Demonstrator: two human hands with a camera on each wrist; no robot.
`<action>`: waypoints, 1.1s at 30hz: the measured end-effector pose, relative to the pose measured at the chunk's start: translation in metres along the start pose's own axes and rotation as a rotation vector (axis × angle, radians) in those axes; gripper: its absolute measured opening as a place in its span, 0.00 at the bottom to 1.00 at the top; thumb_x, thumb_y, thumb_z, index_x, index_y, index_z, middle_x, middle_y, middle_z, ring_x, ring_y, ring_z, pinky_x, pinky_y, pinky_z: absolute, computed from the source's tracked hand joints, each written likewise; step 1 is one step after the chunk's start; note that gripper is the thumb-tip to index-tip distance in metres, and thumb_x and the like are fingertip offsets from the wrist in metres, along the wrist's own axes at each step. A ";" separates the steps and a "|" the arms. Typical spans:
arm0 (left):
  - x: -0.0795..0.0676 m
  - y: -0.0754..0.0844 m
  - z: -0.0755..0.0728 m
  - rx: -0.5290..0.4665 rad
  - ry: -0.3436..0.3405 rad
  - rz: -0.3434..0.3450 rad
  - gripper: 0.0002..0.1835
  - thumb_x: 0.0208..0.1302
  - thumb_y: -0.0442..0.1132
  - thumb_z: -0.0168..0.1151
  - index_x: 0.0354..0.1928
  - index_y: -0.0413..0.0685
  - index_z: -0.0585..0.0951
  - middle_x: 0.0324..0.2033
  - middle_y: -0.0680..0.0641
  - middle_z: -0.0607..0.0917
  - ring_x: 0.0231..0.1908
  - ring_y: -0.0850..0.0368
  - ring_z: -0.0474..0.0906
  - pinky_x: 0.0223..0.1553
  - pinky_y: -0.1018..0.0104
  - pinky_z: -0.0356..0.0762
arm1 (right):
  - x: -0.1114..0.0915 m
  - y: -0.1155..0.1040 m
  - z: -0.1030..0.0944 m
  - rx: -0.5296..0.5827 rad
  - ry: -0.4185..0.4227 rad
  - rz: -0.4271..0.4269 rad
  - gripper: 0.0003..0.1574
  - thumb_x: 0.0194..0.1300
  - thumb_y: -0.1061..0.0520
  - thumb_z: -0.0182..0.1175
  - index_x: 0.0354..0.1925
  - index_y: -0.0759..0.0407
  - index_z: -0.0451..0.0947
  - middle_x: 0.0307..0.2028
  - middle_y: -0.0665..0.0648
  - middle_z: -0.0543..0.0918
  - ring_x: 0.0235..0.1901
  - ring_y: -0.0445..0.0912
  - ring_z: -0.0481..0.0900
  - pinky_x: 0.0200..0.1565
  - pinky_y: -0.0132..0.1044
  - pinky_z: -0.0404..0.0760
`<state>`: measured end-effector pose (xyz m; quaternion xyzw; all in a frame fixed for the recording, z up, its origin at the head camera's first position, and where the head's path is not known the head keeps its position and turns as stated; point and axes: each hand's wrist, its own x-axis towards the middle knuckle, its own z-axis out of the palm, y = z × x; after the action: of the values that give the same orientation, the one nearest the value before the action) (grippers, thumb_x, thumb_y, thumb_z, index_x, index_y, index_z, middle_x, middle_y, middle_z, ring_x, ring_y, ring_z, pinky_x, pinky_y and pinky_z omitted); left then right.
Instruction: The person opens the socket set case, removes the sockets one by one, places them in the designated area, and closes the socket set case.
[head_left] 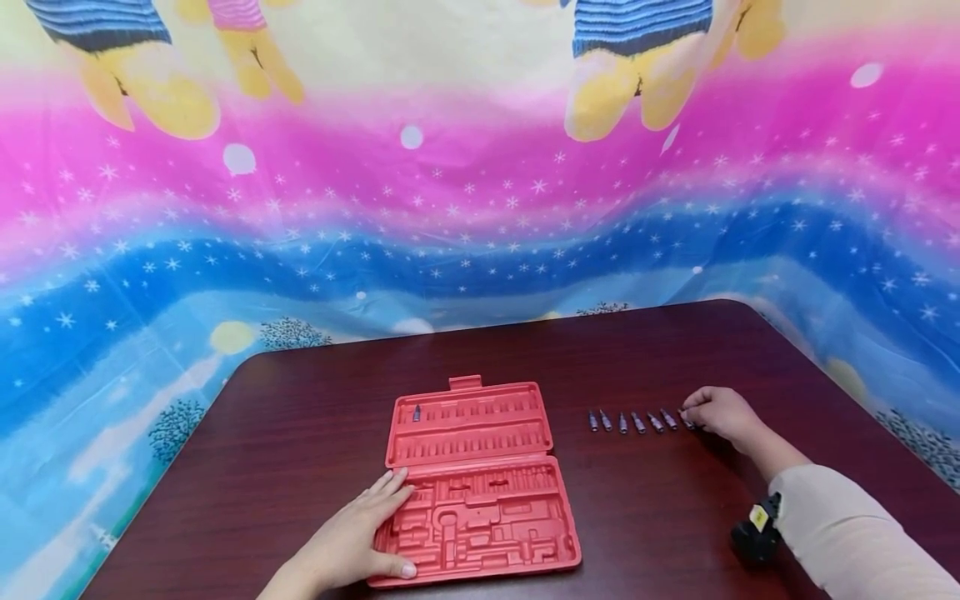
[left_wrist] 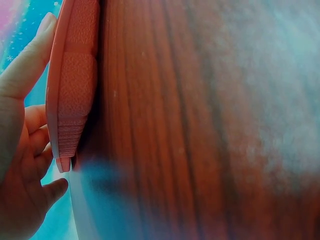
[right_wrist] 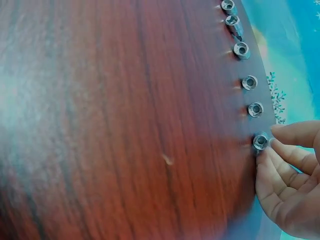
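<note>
My left hand [head_left: 360,529] rests with outstretched fingers on the left edge of an open red plastic case [head_left: 570,517]. In the left wrist view, thumb and fingers lie along the rim of the red case [left_wrist: 77,75]. My right hand [head_left: 723,412] pinches a small metal bit [head_left: 686,420] at the right end of a row of bits on the table. From the right wrist, the nearer bits show hollow round ends, and one bit [right_wrist: 260,141] sits right beside the fingertips of my right hand [right_wrist: 295,185]. A single dark bit [head_left: 417,412] lies in the case's upper half.
Several small bits, among them one bit [head_left: 622,423], lie in a row right of the case on the dark reddish table [head_left: 315,417]. The case's lower half has moulded recesses. A colourful printed cloth [head_left: 480,208] hangs behind the table. A black device [head_left: 756,529] is on my right wrist.
</note>
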<state>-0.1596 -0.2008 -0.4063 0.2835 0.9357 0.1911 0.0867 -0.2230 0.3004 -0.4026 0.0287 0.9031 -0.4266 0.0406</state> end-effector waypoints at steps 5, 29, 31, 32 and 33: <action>0.000 0.001 0.000 -0.004 -0.001 0.000 0.51 0.37 0.70 0.55 0.59 0.41 0.64 0.62 0.43 0.57 0.61 0.46 0.48 0.54 0.46 0.55 | -0.003 -0.002 -0.002 0.013 0.018 0.002 0.16 0.59 0.61 0.49 0.41 0.76 0.68 0.34 0.63 0.75 0.32 0.51 0.72 0.33 0.42 0.75; 0.000 0.001 0.001 0.009 0.005 0.009 0.51 0.36 0.70 0.56 0.59 0.41 0.64 0.61 0.42 0.59 0.61 0.44 0.49 0.56 0.46 0.50 | -0.014 -0.064 0.044 0.287 -0.062 -0.079 0.21 0.61 0.56 0.51 0.44 0.74 0.67 0.37 0.65 0.77 0.37 0.54 0.76 0.38 0.44 0.75; 0.000 0.002 0.001 0.007 0.001 0.003 0.51 0.36 0.70 0.56 0.59 0.41 0.64 0.61 0.42 0.59 0.61 0.45 0.49 0.56 0.46 0.50 | -0.013 -0.070 0.050 0.307 -0.078 -0.093 0.21 0.60 0.57 0.51 0.44 0.75 0.67 0.36 0.66 0.77 0.36 0.54 0.77 0.38 0.44 0.75; 0.000 0.002 0.001 0.006 0.000 0.002 0.51 0.36 0.70 0.56 0.59 0.41 0.64 0.61 0.42 0.59 0.61 0.45 0.49 0.56 0.46 0.50 | -0.012 -0.073 0.054 0.317 -0.085 -0.101 0.20 0.60 0.58 0.51 0.43 0.76 0.67 0.35 0.66 0.77 0.35 0.54 0.77 0.38 0.44 0.75; 0.000 0.002 0.002 0.005 0.001 0.002 0.51 0.36 0.70 0.56 0.59 0.41 0.64 0.61 0.42 0.59 0.61 0.45 0.49 0.56 0.46 0.50 | -0.012 -0.076 0.057 0.326 -0.091 -0.106 0.20 0.60 0.58 0.51 0.43 0.76 0.67 0.35 0.66 0.77 0.35 0.54 0.77 0.38 0.44 0.76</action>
<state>-0.1581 -0.1993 -0.4071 0.2847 0.9360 0.1889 0.0852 -0.2154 0.2079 -0.3787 -0.0321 0.8194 -0.5698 0.0535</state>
